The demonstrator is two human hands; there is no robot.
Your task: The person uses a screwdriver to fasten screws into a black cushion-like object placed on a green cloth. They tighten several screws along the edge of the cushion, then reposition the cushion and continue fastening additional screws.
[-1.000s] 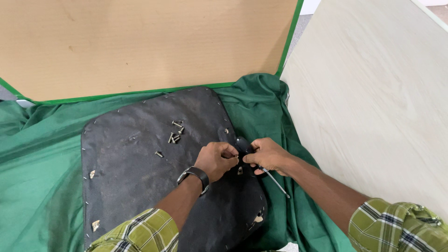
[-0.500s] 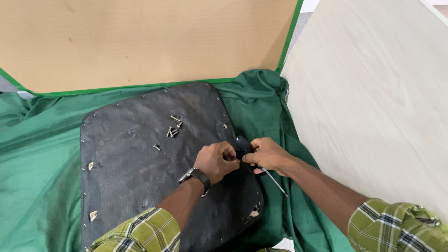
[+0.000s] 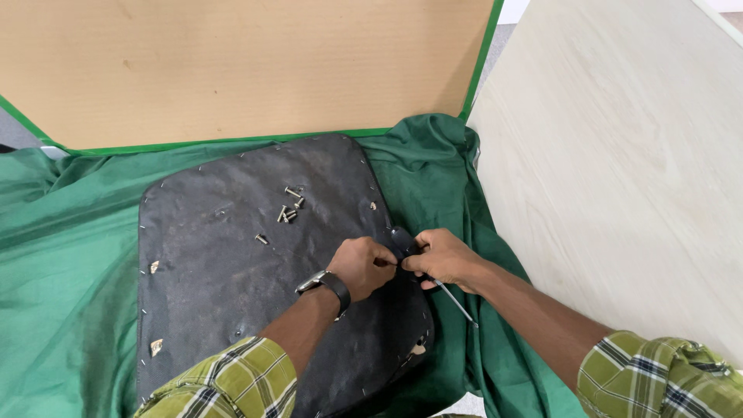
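Observation:
A black fabric-backed seat panel (image 3: 224,263) lies upside down on green cloth (image 3: 70,255). My left hand (image 3: 362,265), with a black wristwatch (image 3: 325,285) on its wrist, rests on the panel near its right edge, fingers pinched together. My right hand (image 3: 443,258) meets it there and grips a screwdriver (image 3: 453,299) whose metal shaft points back toward me over the cloth. A small black part sits under both hands at the panel's rim. Several loose screws (image 3: 289,207) lie on the panel beyond my hands.
A brown cardboard sheet (image 3: 232,70) with a green border stands at the back. A pale wooden board (image 3: 619,170) fills the right side. Small staples and metal clips dot the panel's left edge (image 3: 153,267).
Both hands stay together at the panel's right edge, shifting only slightly. The camera view has drifted, so the panel sits a little differently in the frame.

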